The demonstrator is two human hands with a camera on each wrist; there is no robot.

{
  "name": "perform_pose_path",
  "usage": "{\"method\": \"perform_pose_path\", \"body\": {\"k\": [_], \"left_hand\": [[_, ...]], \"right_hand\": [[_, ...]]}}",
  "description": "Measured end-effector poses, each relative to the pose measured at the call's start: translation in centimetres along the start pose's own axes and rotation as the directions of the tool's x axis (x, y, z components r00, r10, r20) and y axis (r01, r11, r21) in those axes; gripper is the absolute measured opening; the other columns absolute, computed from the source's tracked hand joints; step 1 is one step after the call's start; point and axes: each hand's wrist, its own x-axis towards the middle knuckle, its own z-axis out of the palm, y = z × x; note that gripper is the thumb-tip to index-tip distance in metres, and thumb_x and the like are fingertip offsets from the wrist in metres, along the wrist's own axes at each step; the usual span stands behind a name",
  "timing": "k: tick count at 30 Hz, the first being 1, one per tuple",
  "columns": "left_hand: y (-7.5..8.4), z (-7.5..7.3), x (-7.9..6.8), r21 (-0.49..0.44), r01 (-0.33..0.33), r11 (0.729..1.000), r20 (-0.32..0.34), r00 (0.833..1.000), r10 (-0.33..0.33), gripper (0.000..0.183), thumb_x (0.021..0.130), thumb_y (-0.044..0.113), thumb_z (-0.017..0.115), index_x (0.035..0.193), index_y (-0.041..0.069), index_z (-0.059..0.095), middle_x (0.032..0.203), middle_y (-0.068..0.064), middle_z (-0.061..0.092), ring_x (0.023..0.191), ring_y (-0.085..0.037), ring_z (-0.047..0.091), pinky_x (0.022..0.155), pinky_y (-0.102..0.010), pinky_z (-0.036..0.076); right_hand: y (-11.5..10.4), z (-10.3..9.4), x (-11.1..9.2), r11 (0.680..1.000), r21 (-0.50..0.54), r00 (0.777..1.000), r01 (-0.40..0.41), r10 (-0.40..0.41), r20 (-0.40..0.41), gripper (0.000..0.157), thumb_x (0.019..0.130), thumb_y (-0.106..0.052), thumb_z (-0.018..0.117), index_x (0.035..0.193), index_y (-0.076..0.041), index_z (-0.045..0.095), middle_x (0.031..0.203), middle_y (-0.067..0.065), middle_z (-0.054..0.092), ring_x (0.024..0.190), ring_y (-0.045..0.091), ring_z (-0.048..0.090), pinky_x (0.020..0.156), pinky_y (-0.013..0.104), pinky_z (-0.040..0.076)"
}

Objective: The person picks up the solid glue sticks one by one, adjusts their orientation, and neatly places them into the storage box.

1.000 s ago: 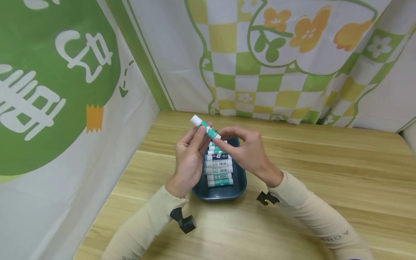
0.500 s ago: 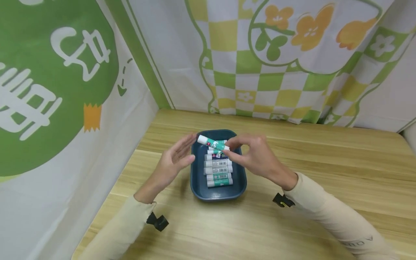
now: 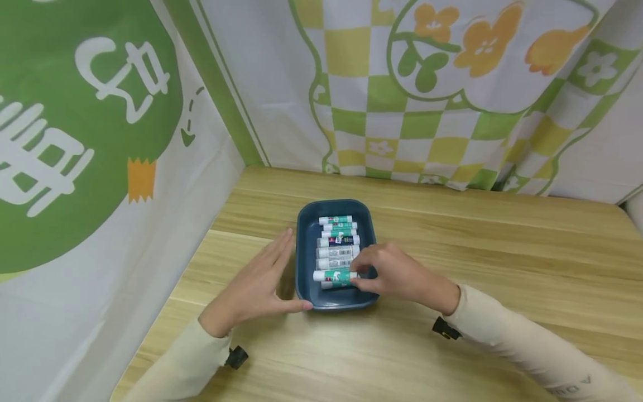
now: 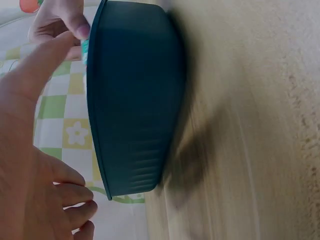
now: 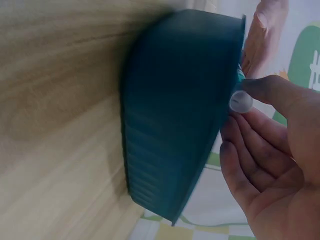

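My right hand pinches the end of a green and white glue stick between thumb and fingers. In the head view this stick lies crosswise over the near part of a dark blue tray, above another green glue stick there. The right wrist view shows its round white end at the tray's rim. At the tray's left side my left hand is spread with straight fingers, its thumb at the near left corner. Several more glue sticks, one with a navy label, lie in a column inside the tray.
The tray stands on a wooden table. A white and green printed cloth hangs behind the table, and another with a big green shape hangs at the left.
The left hand has let go of the glue stick and moved down to the tray's left side. The right hand has carried the stick from above the far end toward the tray's near end.
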Motion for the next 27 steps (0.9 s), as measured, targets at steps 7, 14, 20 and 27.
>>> {"method": "perform_pose_path", "body": {"k": [7, 14, 20, 27], "left_hand": [[0.1, 0.5, 0.1, 0.045, -0.004, 0.999, 0.014, 1.0, 0.003, 0.129, 0.085, 0.082, 0.065, 0.17, 0.005, 0.005, 0.179, -0.013, 0.0, 0.167, -0.032, 0.01, 0.134, -0.05, 0.02], [-0.1, 0.9, 0.1, 0.069, -0.008, 0.998, 0.025, 1.0, 0.006, 0.126, 0.087, 0.083, 0.061, 0.169, 0.003, 0.011, 0.178, -0.013, 0.003, 0.166, -0.033, 0.013, 0.134, -0.049, 0.02], [-0.2, 1.0, 0.2, 0.085, -0.009, 0.996, 0.025, 1.0, 0.007, 0.125, 0.087, 0.085, 0.059, 0.169, 0.002, 0.013, 0.179, -0.013, 0.005, 0.167, -0.031, 0.013, 0.134, -0.048, 0.021], [-0.2, 0.9, 0.1, 0.089, -0.015, 0.996, 0.017, 1.0, 0.013, 0.125, 0.087, 0.083, 0.062, 0.168, 0.0, 0.016, 0.178, -0.015, 0.009, 0.166, -0.034, 0.017, 0.134, -0.049, 0.023]], "right_hand": [[0.2, 1.3, -0.1, 0.999, -0.009, 0.991, -0.041, 0.042, 0.124, 0.013, 0.091, -0.014, 0.083, 0.102, -0.007, 0.082, 0.097, 0.004, 0.081, 0.082, 0.009, 0.071, 0.072, 0.02, 0.062], [0.3, 1.7, 0.3, 0.998, -0.038, 0.977, -0.058, 0.065, 0.203, 0.007, 0.092, -0.014, 0.081, 0.095, -0.008, 0.082, 0.091, 0.001, 0.081, 0.074, 0.002, 0.066, 0.067, 0.016, 0.057], [-0.1, 1.4, 0.9, 0.992, -0.108, 0.963, -0.061, 0.086, 0.254, 0.007, 0.09, -0.013, 0.083, 0.086, -0.009, 0.079, 0.076, -0.004, 0.073, 0.06, 0.0, 0.051, 0.056, 0.015, 0.047], [-1.0, 1.4, 1.8, 0.972, -0.218, 0.936, -0.091, 0.158, 0.314, 0.024, 0.089, -0.01, 0.083, 0.072, -0.012, 0.067, 0.064, -0.006, 0.058, 0.056, 0.005, 0.044, 0.051, 0.019, 0.041]]}}
